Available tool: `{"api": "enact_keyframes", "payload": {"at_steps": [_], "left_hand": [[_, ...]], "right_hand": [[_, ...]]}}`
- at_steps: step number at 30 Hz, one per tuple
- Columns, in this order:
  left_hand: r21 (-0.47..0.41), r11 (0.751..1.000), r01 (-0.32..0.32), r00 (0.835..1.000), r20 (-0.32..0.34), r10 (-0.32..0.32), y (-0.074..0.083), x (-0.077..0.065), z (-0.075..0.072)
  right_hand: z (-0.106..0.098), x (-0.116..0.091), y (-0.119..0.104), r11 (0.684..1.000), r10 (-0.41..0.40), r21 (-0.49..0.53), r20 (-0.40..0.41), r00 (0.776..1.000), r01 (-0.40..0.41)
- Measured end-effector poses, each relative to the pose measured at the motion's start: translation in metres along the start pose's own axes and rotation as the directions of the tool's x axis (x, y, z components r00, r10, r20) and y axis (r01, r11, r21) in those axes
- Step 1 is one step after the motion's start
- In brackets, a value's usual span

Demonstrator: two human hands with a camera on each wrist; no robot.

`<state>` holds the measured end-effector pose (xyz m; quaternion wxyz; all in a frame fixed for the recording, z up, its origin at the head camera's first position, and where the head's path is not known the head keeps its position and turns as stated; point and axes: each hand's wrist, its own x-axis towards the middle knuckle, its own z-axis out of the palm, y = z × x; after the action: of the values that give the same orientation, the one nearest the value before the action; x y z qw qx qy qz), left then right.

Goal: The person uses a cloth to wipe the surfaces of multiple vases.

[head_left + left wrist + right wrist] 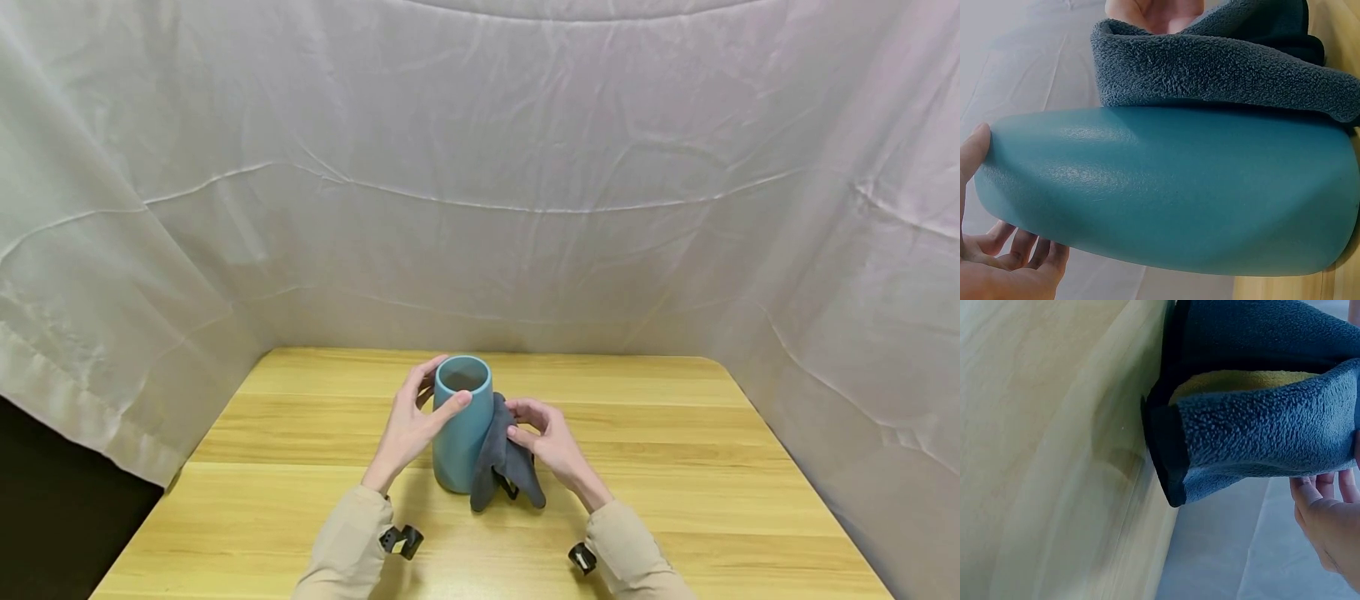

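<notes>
A tall teal vase [459, 442] stands upright on the table, its round mouth facing up. My left hand [411, 421] grips it near the rim, with the thumb on the near side and the fingers round the far left; the left wrist view shows those fingers [1019, 247] curled against the vase wall. A dark grey fuzzy towel [504, 458] hangs folded against the vase's right side. My right hand [546, 435] pinches the towel's upper part between thumb and fingers. In the right wrist view, black edging borders the towel [1260, 431], and a yellowish surface shows inside its fold.
The wooden table [637, 483] extends to both sides of the vase. Pale grey fabric [525, 258] hangs behind it and along the left and right. A small black device [401, 542] sits at the left cuff, another black device [582, 558] at the right.
</notes>
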<state>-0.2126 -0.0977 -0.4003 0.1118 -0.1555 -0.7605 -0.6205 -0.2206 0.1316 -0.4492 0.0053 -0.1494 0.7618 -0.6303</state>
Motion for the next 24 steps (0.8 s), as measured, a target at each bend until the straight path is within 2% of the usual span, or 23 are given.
{"api": "enact_keyframes", "payload": {"at_steps": [5, 10, 15, 18, 24], "left_hand": [[0.0, 1.0, -0.001, 1.0, 0.003, 0.001, 0.0, -0.001, 0.0], [0.0, 1.0, 0.003, 1.0, 0.003, -0.003, 0.0, 0.0, 0.0], [-0.001, 1.0, -0.002, 1.0, 0.003, 0.002, 0.001, -0.001, -0.001], [-0.002, 1.0, -0.002, 1.0, 0.005, 0.002, 0.002, -0.001, -0.001], [-0.002, 1.0, -0.005, 1.0, -0.001, 0.005, 0.002, 0.0, 0.0]], "right_hand": [[0.001, -0.001, -0.003, 1.0, -0.008, 0.017, -0.024, 1.0, 0.008], [0.003, 0.001, -0.017, 0.997, -0.013, 0.075, -0.053, 0.998, 0.017], [0.004, 0.004, -0.037, 0.984, -0.103, 0.135, -0.079, 0.992, 0.113], [0.004, 0.005, -0.044, 0.976, -0.154, 0.137, -0.097, 0.983, 0.166], [0.004, 0.006, -0.047, 0.976, -0.152, 0.139, -0.106, 0.983, 0.166]]}}
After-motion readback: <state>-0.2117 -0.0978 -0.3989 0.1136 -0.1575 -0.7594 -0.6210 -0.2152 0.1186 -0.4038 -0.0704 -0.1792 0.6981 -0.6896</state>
